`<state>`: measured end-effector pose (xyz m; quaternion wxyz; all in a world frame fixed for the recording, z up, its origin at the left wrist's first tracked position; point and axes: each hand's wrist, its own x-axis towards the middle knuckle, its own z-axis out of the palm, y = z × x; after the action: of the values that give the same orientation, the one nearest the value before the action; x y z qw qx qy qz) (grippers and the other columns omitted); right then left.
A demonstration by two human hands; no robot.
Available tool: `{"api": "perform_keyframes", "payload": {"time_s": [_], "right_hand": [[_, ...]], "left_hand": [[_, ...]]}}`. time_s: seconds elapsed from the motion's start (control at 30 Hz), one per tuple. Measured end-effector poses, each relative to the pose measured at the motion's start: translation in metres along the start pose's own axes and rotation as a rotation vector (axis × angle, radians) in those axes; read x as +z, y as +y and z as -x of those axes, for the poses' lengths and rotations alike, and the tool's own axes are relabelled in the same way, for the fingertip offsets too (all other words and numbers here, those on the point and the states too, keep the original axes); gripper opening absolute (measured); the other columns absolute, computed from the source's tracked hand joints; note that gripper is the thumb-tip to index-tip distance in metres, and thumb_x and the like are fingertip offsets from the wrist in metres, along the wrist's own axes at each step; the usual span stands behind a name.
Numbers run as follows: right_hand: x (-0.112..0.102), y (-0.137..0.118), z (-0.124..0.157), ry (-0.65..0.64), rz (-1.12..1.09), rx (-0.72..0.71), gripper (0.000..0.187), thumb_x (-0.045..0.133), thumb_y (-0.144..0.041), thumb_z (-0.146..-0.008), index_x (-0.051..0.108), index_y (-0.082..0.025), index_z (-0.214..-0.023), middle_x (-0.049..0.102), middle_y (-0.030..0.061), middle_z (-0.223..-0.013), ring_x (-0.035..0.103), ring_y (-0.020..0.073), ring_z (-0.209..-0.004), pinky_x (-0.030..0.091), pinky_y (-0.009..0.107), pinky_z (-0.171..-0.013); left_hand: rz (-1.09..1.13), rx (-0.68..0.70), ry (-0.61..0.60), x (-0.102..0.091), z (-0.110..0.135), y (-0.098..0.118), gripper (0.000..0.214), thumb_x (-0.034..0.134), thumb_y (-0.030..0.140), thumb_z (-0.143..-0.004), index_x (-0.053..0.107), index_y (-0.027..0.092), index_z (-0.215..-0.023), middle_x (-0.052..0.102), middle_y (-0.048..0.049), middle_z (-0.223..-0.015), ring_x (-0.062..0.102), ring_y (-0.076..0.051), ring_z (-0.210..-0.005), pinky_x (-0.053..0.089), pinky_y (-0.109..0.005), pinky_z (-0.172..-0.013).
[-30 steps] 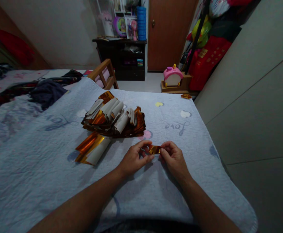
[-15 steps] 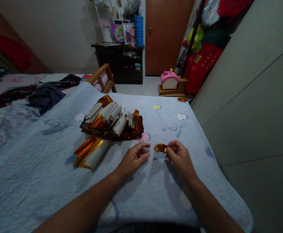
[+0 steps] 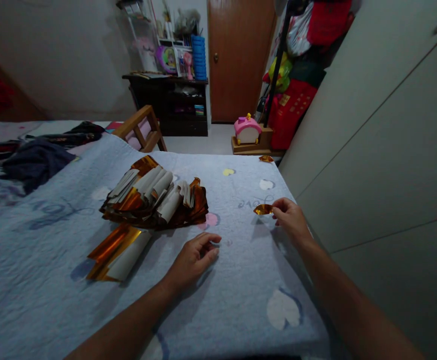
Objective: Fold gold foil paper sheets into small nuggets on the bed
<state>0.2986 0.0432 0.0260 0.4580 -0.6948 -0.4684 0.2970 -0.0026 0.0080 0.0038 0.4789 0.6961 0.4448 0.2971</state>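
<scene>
In my right hand point(image 3: 290, 218) I pinch a small folded gold foil paper piece point(image 3: 263, 209), pointed at its free end and held a little above the blanket. My left hand point(image 3: 196, 256) rests low over the blanket, fingers loosely curved and apart, holding nothing. Beyond it to the left lies a pile of gold and white foil paper sheets point(image 3: 152, 192), some curled or folded. A few separate sheets point(image 3: 122, 255) stick out below the pile. Another folded gold piece point(image 3: 266, 159) sits at the far right corner of the blanket.
The light blue patterned blanket point(image 3: 241, 280) covers the surface under my hands. A pale cabinet wall point(image 3: 376, 165) runs close along the right side. Dark clothes point(image 3: 38, 160) lie at the far left. Behind stand a wooden chair point(image 3: 141, 130) and a pink toy point(image 3: 247, 130).
My right hand has moved forward and to the right with the folded foil piece. My left hand stays low, now farther from it. The whole view has turned slightly right.
</scene>
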Motion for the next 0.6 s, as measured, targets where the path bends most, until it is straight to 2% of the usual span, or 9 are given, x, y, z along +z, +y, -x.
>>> {"api": "perform_keyframes", "payload": {"time_s": [0.17,0.3,0.43,0.6], "right_hand": [[0.008,0.026,-0.055,0.152,-0.027,-0.001,0.013,0.059,-0.031,-0.065,0.06,-0.02,-0.073,0.058,-0.0019,-0.062,0.055,0.0154,-0.054,0.041,0.025,-0.048],[0.011,0.032,-0.094,0.256,-0.057,-0.003,0.014,0.056,-0.027,-0.066,0.059,-0.021,-0.077,0.059,-0.0028,-0.065,0.057,0.0157,-0.055,0.045,0.025,-0.048],[0.014,0.036,-0.131,0.342,-0.07,0.009,0.011,0.057,-0.017,-0.063,0.057,-0.021,-0.074,0.058,-0.0044,-0.065,0.058,0.0144,-0.056,0.049,0.025,-0.052],[0.02,0.042,-0.171,0.358,-0.08,0.057,0.012,0.06,-0.011,-0.072,0.062,-0.019,-0.08,0.063,-0.0031,-0.073,0.062,0.0137,-0.06,0.053,0.024,-0.056]], "left_hand": [[-0.009,-0.017,-0.019,0.0,-0.002,0.0,0.024,0.06,0.03,-0.09,0.069,0.016,-0.107,0.069,-0.0063,-0.092,0.063,-0.018,-0.08,0.048,-0.029,-0.075],[-0.035,-0.01,-0.029,-0.001,-0.003,-0.001,0.024,0.06,0.031,-0.09,0.07,0.017,-0.106,0.07,-0.0065,-0.093,0.064,-0.019,-0.081,0.048,-0.029,-0.076],[-0.052,-0.006,-0.037,-0.001,-0.002,-0.003,0.023,0.059,0.032,-0.091,0.07,0.017,-0.105,0.071,-0.0067,-0.095,0.065,-0.019,-0.083,0.049,-0.03,-0.079],[-0.071,0.003,-0.044,-0.001,-0.001,-0.004,0.022,0.057,0.031,-0.092,0.07,0.018,-0.104,0.071,-0.0063,-0.096,0.065,-0.019,-0.084,0.049,-0.031,-0.079]]}}
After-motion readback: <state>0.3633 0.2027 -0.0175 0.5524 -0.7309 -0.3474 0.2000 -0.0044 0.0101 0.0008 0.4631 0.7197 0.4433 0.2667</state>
